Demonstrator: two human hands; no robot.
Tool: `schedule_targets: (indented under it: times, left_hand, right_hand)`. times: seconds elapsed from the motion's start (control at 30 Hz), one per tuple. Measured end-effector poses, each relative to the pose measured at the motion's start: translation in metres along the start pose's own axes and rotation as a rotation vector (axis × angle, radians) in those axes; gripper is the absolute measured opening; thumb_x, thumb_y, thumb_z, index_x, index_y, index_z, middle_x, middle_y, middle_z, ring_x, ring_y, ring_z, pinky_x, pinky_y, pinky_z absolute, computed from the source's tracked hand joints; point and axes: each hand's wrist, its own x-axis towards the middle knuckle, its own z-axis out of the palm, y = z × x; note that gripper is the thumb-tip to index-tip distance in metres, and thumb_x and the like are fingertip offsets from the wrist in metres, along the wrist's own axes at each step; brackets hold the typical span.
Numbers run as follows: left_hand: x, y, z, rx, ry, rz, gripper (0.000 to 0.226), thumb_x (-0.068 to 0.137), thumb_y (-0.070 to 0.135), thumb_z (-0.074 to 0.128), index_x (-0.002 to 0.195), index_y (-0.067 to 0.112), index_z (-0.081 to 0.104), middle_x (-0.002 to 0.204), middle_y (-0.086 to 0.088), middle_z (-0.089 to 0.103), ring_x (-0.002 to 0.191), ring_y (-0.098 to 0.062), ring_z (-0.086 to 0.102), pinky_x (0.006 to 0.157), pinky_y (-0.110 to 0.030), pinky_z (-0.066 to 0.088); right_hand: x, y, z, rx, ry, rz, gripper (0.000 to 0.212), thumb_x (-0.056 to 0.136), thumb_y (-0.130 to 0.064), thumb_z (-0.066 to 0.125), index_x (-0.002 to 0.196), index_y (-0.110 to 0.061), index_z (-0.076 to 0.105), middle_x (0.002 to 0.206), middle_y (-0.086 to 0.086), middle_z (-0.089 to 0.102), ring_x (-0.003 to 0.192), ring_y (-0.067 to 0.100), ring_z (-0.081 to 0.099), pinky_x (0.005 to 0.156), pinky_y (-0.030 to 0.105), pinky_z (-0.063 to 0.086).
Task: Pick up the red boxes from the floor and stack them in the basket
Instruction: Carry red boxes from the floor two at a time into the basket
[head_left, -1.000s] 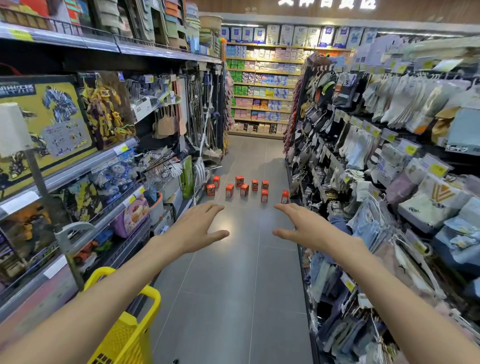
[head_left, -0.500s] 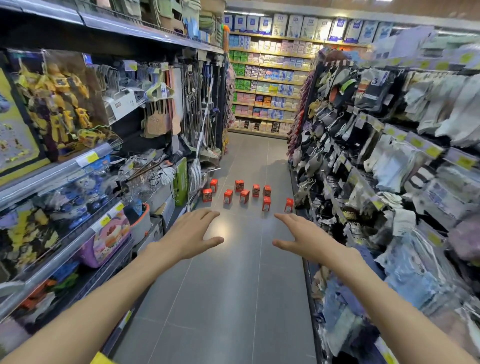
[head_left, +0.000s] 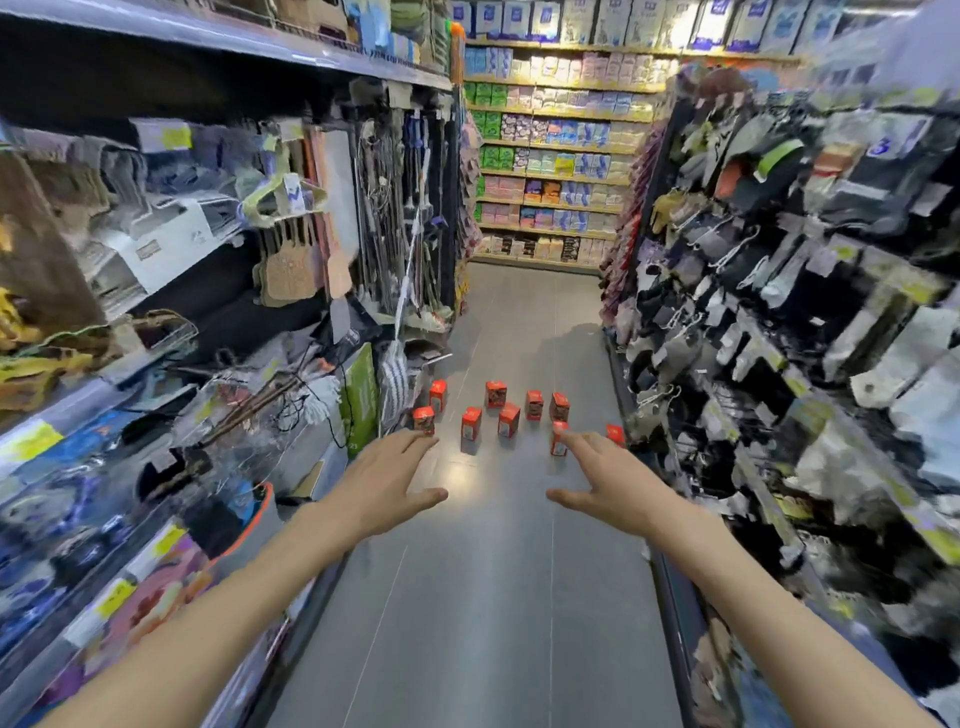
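Several small red boxes (head_left: 509, 420) stand upright on the grey aisle floor (head_left: 493, 597) ahead of me, in two loose rows. My left hand (head_left: 387, 483) is stretched forward, palm down, fingers apart and empty; its fingertips overlap the leftmost red box (head_left: 423, 418) in the picture but stay well short of it. My right hand (head_left: 605, 486) reaches forward too, open and empty, its fingertips in line with a nearer box (head_left: 558, 441). The basket is out of view.
Shelving packed with toys, brushes and mops (head_left: 395, 218) lines the left side. Racks of hanging socks and packets (head_left: 779, 291) line the right. A far shelf wall of packaged goods (head_left: 550, 156) closes the aisle. An orange-rimmed tub (head_left: 249, 519) sits low left.
I have moved forward down the aisle: the boxes look larger and nearer. The yellow basket at lower left has dropped out of view. Both hands stay open and outstretched.
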Motion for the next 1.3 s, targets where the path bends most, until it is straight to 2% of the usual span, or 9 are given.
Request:
schedule_targets:
  times: [0.13,0.27,0.4,0.57,0.7,0.8,1.0,1.13,1.3]
  left_hand:
    - [0.112,-0.041,0.021,0.004,-0.029,0.010,0.090,0.079,0.076,0.034,0.148,0.019,0.035,0.146,-0.001,0.044,0.133,-0.021,0.042,0.109,-0.039,0.035]
    - [0.231,-0.084,0.030,0.005,-0.060,-0.022,0.077,0.087,0.066,0.051,0.147,0.022,0.035,0.143,0.000,0.046,0.130,-0.021,0.044,0.108,-0.038,0.036]
    - [0.332,-0.132,0.039,0.026,-0.049,-0.047,0.075,0.086,0.069,0.050,0.143,0.021,0.038,0.138,0.001,0.049,0.125,-0.020,0.047,0.105,-0.037,0.040]
    - [0.436,-0.195,0.051,0.004,-0.014,-0.099,0.071,0.089,0.059,0.059,0.144,0.020,0.039,0.138,-0.001,0.049,0.125,-0.021,0.047,0.102,-0.033,0.036]
    - [0.531,-0.260,0.069,0.000,-0.002,-0.086,0.068,0.088,0.052,0.063,0.142,0.016,0.041,0.137,-0.006,0.052,0.125,-0.025,0.048,0.103,-0.037,0.039]
    - [0.607,-0.316,0.087,0.007,-0.041,-0.094,0.072,0.083,0.059,0.057,0.137,0.013,0.046,0.133,-0.009,0.055,0.122,-0.030,0.051,0.102,-0.041,0.041]
    - [0.751,-0.399,0.104,-0.013,-0.063,-0.075,0.072,0.089,0.051,0.064,0.145,0.012,0.039,0.143,-0.008,0.047,0.132,-0.026,0.044,0.109,-0.036,0.034]
    - [0.834,-0.440,0.129,-0.064,-0.105,-0.078,0.077,0.090,0.054,0.061,0.150,0.014,0.033,0.147,-0.005,0.044,0.136,-0.024,0.040,0.112,-0.035,0.030]
    - [0.932,-0.500,0.184,-0.094,-0.145,-0.083,0.082,0.086,0.060,0.060,0.150,0.017,0.032,0.147,-0.003,0.044,0.133,-0.020,0.042,0.111,-0.038,0.035]
  right_hand:
    - [0.107,0.056,0.009,0.021,0.016,-0.038,0.083,0.085,-0.051,0.068,0.151,-0.021,0.027,0.148,0.004,0.041,0.133,0.023,0.040,0.107,0.034,0.036]
    - [0.223,0.110,0.004,0.041,-0.002,-0.045,0.082,0.084,-0.053,0.067,0.150,-0.023,0.027,0.147,0.002,0.042,0.132,0.021,0.041,0.105,0.032,0.037]
    - [0.338,0.148,-0.006,0.060,-0.024,-0.085,0.080,0.085,-0.047,0.068,0.150,-0.022,0.027,0.146,0.002,0.043,0.131,0.023,0.043,0.104,0.036,0.038]
    - [0.481,0.188,0.001,0.113,-0.042,-0.113,0.082,0.086,-0.043,0.070,0.152,-0.023,0.025,0.151,-0.002,0.036,0.132,0.016,0.040,0.098,0.017,0.028]
    - [0.602,0.220,0.024,0.081,-0.060,-0.161,0.086,0.087,-0.045,0.069,0.154,-0.023,0.021,0.156,0.002,0.029,0.135,0.021,0.038,0.103,0.026,0.031]
    - [0.689,0.238,0.039,0.075,-0.078,-0.158,0.085,0.087,-0.040,0.070,0.154,-0.019,0.021,0.156,0.006,0.029,0.137,0.024,0.035,0.106,0.027,0.028]
    - [0.851,0.286,0.052,0.092,-0.078,-0.125,0.088,0.086,-0.037,0.072,0.154,-0.014,0.021,0.154,0.013,0.031,0.137,0.030,0.034,0.110,0.030,0.026]
    - [0.938,0.327,0.068,0.079,-0.078,-0.113,0.089,0.087,-0.046,0.069,0.155,-0.021,0.018,0.157,0.008,0.027,0.139,0.028,0.033,0.111,0.035,0.029]
    - [1.050,0.381,0.105,0.102,-0.110,-0.130,0.088,0.087,-0.046,0.068,0.155,-0.022,0.018,0.159,0.004,0.025,0.139,0.027,0.033,0.111,0.037,0.031]
